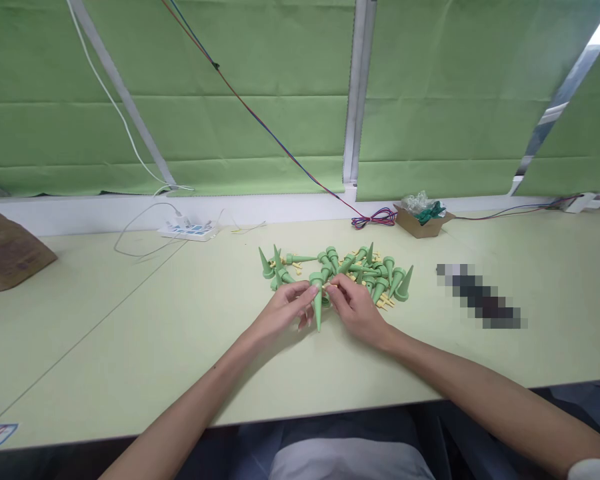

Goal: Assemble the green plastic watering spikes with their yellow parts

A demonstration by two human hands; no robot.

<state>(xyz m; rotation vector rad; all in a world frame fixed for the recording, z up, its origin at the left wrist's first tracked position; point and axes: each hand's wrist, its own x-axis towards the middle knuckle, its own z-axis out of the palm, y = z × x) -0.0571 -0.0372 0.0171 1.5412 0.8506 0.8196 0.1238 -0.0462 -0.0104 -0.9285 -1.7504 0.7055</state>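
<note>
My left hand grips a green plastic spike, its wide cap up and its point toward me. Just right of the spike, my right hand pinches a small yellow piece against the spike's side near the cap. Its far end is hidden by my fingers. Behind both hands lies a loose heap of green spikes, with small yellow pieces scattered among them.
A small cardboard box with plastic wrap stands at the back, beside coiled cables. A power strip and a brown paper bag are on the left. A blurred dark object lies right on the table.
</note>
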